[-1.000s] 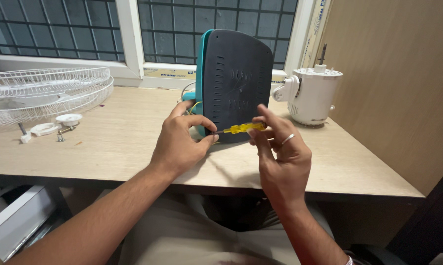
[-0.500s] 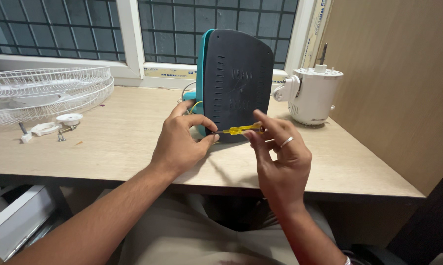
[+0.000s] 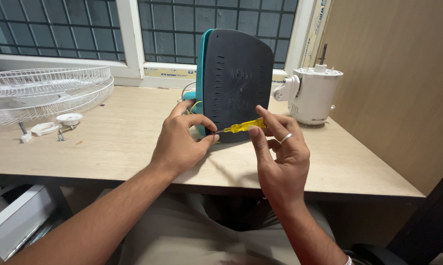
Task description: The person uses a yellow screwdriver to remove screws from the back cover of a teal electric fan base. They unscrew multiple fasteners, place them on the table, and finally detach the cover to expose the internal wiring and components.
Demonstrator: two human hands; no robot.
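A dark grey vented base plate [image 3: 238, 83] with a teal rim stands upright on its edge at the centre of the frame, on the wooden surface [image 3: 123, 142]. One yellow screwdriver [image 3: 241, 127] lies across its lower part, tip at the plate's lower left corner. The left hand [image 3: 179, 142] curls its fingers [image 3: 202, 120] around that corner, touching the plate. The right hand [image 3: 280, 152] pinches the screwdriver handle between thumb and fingertips, the other fingers loose. One white motor [image 3: 312, 95] stands at right; two white grilles [image 3: 44, 91] sit stacked at upper left.
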